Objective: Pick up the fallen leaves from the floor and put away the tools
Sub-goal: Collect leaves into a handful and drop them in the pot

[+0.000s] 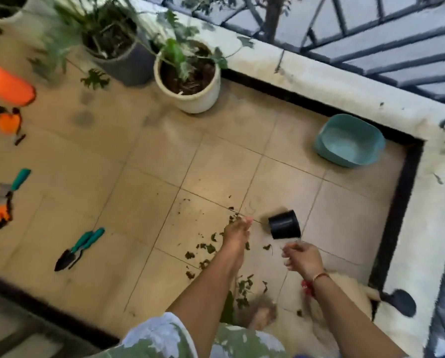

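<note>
Left hand [238, 229]: fingertips at the floor [138, 164] among leaves [208, 248], grip blurred, cannot tell. Right hand [303, 257]: fingers curled, contents unclear. Leaves: mid-floor, beside tipped pot [284, 224]. Trowels [79, 249]: near floor's left edge, lying side by side, blades near-left, handles far-right.

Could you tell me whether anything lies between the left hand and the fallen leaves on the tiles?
Nothing visible does: the left hand hangs directly over the leaves; the tipped black pot lies beside it, not between.
</note>
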Demonstrator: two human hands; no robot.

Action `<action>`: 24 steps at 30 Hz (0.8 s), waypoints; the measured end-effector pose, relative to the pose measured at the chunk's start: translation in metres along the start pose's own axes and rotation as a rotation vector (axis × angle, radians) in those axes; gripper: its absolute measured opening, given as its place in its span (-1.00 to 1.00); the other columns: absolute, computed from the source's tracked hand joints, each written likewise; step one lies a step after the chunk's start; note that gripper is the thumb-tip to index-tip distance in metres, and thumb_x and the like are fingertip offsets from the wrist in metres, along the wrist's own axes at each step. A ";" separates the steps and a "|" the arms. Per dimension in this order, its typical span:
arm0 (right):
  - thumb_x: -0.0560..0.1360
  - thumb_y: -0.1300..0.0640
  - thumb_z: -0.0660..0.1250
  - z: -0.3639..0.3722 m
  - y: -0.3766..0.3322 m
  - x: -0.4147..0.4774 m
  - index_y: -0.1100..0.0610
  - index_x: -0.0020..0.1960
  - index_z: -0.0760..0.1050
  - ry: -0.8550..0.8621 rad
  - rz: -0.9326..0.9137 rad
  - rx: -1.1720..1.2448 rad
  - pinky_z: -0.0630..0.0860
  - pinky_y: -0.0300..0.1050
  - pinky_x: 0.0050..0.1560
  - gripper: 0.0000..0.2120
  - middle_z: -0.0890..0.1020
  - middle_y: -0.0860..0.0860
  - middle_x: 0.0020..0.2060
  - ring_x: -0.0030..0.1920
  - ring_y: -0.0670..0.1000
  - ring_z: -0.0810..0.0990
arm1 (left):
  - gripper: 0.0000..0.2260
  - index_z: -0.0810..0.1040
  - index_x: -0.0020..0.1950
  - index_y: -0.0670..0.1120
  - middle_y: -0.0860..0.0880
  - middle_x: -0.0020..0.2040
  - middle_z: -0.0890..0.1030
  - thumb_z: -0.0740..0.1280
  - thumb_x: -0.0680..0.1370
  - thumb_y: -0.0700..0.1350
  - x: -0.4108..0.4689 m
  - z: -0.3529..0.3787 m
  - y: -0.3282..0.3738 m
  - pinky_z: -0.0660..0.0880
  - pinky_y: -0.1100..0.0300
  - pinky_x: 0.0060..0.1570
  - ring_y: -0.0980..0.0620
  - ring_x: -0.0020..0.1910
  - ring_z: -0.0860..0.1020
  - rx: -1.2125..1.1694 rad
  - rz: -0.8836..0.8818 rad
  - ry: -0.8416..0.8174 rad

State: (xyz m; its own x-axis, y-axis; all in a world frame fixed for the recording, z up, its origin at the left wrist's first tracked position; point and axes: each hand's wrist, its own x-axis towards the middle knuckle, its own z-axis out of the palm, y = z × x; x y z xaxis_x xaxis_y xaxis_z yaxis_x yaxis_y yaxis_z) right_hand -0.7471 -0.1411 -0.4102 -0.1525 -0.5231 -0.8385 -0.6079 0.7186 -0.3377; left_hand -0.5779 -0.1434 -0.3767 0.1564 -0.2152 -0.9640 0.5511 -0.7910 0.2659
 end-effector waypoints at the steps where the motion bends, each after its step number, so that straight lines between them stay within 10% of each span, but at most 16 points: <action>1: 0.51 0.25 0.36 0.003 -0.010 0.002 0.20 -0.30 0.51 -0.006 0.015 0.048 0.38 -0.22 -0.53 -0.80 0.50 0.07 -0.49 -0.54 0.00 0.43 | -0.77 0.55 0.21 -0.18 -0.08 0.19 0.57 0.17 0.63 -0.22 0.001 -0.004 0.001 0.38 0.07 0.26 -0.03 0.18 0.52 -0.096 -0.010 -0.029; 3: 0.51 0.08 0.37 0.008 -0.030 0.004 0.22 -0.32 0.55 0.029 -0.046 0.058 0.48 -0.11 -0.38 -0.72 0.53 0.07 -0.49 -0.45 0.05 0.49 | -0.79 0.55 0.18 -0.20 -0.09 0.07 0.63 0.17 0.63 -0.27 0.004 -0.017 0.000 0.53 0.28 -0.06 0.09 -0.14 0.59 -0.292 -0.015 0.017; 7: 0.51 0.23 0.35 0.020 -0.065 0.009 0.15 -0.19 0.59 -0.007 -0.130 -0.007 0.48 -0.12 -0.21 -0.89 0.64 0.11 -0.20 -0.21 0.08 0.57 | -0.76 0.57 -0.11 -0.11 0.07 -0.53 0.41 0.17 0.65 -0.11 0.002 -0.033 0.007 0.18 0.37 -0.65 0.21 -0.66 0.25 -0.478 -0.042 0.182; 14: 0.43 0.32 0.34 0.010 -0.093 0.036 0.28 -0.22 0.53 -0.016 -0.249 -0.396 0.45 -0.14 -0.18 -0.94 0.58 0.15 -0.24 -0.24 0.12 0.52 | -0.61 0.23 -0.43 0.02 0.08 -0.55 0.23 0.13 0.57 0.10 0.008 -0.034 0.023 0.02 0.25 -0.51 0.11 -0.57 0.12 -0.724 -0.002 0.282; 17: 0.42 0.29 0.35 -0.011 -0.089 0.068 0.26 -0.08 0.57 -0.092 -0.265 -0.502 0.39 -0.26 -0.02 -0.91 0.52 0.18 0.01 -0.07 0.12 0.53 | -0.58 0.26 -0.49 0.02 0.04 -0.47 0.31 0.15 0.55 0.12 0.012 -0.012 0.018 0.15 0.16 -0.38 0.08 -0.47 0.21 -0.707 0.027 0.290; 24: 0.35 0.28 0.44 -0.077 -0.066 0.119 0.13 -0.05 0.50 -0.210 -0.127 -0.504 0.51 -0.08 -0.05 -0.78 0.57 0.10 -0.14 -0.08 0.11 0.57 | -0.77 0.47 -0.30 -0.05 -0.03 -0.35 0.45 0.28 0.56 -0.06 0.033 0.060 0.000 0.34 0.15 -0.23 0.03 -0.34 0.38 -0.531 0.026 0.436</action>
State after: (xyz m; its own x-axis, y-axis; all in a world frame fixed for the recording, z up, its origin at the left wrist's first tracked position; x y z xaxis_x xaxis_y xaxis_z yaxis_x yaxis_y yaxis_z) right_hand -0.7852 -0.2859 -0.4551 0.0731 -0.4521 -0.8890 -0.9165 0.3211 -0.2387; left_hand -0.6223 -0.1849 -0.4084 0.4288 0.1077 -0.8970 0.8525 -0.3769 0.3622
